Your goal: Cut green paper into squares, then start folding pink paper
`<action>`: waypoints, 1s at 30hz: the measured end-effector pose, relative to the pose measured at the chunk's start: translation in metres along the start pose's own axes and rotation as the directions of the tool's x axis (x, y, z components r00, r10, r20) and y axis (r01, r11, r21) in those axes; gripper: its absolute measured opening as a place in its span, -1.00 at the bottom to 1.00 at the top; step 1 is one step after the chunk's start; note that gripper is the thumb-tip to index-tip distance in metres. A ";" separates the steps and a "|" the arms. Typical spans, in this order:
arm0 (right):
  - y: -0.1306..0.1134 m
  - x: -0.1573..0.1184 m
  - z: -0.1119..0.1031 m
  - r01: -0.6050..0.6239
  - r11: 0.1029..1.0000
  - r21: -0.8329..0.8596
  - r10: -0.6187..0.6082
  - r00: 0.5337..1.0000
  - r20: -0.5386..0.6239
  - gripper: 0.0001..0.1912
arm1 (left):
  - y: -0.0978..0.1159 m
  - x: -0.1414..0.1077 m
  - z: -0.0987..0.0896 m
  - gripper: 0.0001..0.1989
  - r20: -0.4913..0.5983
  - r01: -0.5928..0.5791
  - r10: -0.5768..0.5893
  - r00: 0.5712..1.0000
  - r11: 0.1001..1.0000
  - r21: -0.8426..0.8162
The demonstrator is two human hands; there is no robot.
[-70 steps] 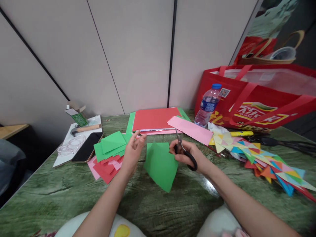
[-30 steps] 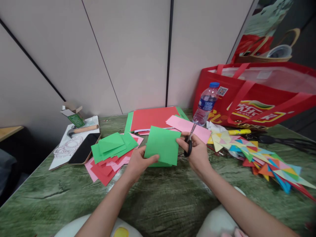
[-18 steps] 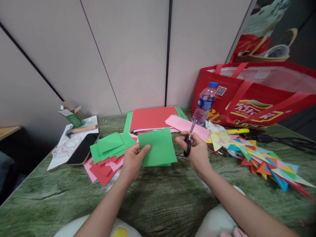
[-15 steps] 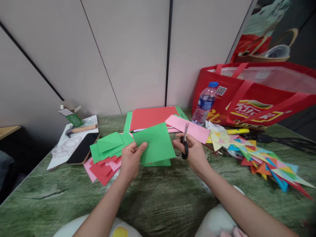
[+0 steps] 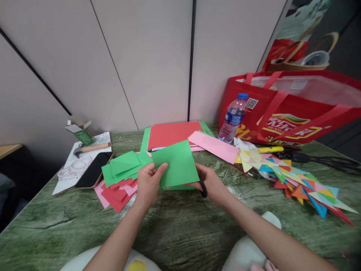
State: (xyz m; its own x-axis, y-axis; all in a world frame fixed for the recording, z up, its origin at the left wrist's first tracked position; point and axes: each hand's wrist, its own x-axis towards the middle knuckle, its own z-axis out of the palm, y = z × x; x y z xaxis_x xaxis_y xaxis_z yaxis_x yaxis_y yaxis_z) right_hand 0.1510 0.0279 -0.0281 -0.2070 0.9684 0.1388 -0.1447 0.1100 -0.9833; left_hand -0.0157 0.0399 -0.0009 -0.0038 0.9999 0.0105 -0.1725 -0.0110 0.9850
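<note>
Green paper is up in front of me, over the middle of the table. My left hand pinches its left side, thumb on the front and the other fingers bent behind. My right hand is wrapped on the black handle of the scissors, close by the right edge. The paper hides the blades, so I can't tell if they are apart or together, or if they touch the paper.

I think I am at the lining-up step, with paper and scissors brought close. The next move, I'd guess, calls for a still sheet and for my fingers kept out of the blades' way. More green paper peeks out just under the bottom edge, so it could get caught too.

By my left hand there is a pile of green pieces, with red and pink pieces just below it. Past them are a phone and a hammer. Behind my paper is a big red sheet, and a pink strip lies partly over it. On my right are a bottle, a red bag and lots of folded paper shapes. Those are well away from my blades' handle, so they don't block me.
</note>
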 end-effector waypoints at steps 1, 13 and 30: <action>0.000 0.000 -0.001 0.001 1.000 0.006 -0.001 1.000 0.000 -0.59 | -0.001 0.000 0.000 -0.71 -0.003 -0.007 0.007 1.000 1.000 0.017; 0.001 0.000 -0.002 -0.015 0.999 0.050 0.016 1.000 -0.021 -0.62 | -0.002 -0.001 -0.001 -0.77 0.038 -0.058 0.054 0.998 0.991 0.121; -0.002 -0.003 -0.001 -0.071 0.997 -0.022 0.071 0.997 -0.032 -0.73 | -0.002 -0.001 -0.002 -0.75 0.054 -0.049 0.042 0.998 0.991 0.125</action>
State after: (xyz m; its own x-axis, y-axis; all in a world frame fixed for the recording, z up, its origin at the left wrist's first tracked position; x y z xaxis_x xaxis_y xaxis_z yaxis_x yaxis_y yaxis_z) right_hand 0.1531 0.0250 -0.0271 -0.1856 0.9805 0.0652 -0.1083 0.0455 -0.9931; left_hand -0.0175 0.0386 -0.0035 0.0421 0.9972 0.0616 -0.0472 -0.0596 0.9971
